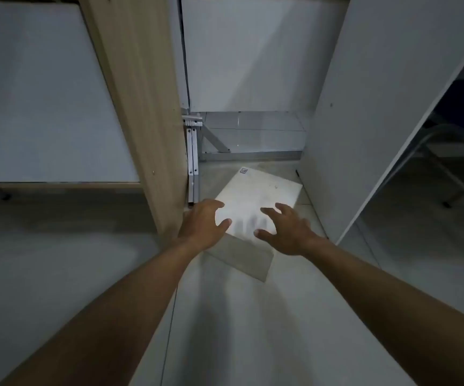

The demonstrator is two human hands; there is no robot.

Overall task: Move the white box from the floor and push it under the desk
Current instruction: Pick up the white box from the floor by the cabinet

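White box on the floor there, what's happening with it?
A person is working a white box along the floor into the gap between a wood-edged panel and a white side panel. Both hands are spread open over its near end: the left hand at the near-left corner, the right hand over the near edge. Neither grips it. The box sits skewed, its far end already in the gap, its near end still sticking out.

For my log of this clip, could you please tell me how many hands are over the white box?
2: the left hand over the box near its left corner, the right hand over its near edge, fingers spread.
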